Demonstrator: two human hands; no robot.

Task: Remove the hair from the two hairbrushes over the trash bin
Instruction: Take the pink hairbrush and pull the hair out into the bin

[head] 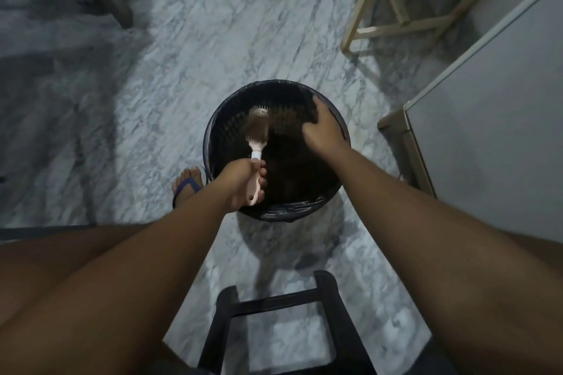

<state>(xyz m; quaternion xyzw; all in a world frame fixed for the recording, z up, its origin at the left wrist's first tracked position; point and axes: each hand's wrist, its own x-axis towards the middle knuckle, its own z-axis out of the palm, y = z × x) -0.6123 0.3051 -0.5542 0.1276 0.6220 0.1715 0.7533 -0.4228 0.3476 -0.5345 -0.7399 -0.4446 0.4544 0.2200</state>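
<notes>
Clasping pink plastic hairbrush [256, 143], left grip [243, 184], right grip [324, 128] unclear, round lined bin [304, 210]

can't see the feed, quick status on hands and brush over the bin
Left hand gripping pink hairbrush by handle, over trash bin. Right hand over bin, what it holds unclear. Hair on bristles. Nothing in the way.
</notes>
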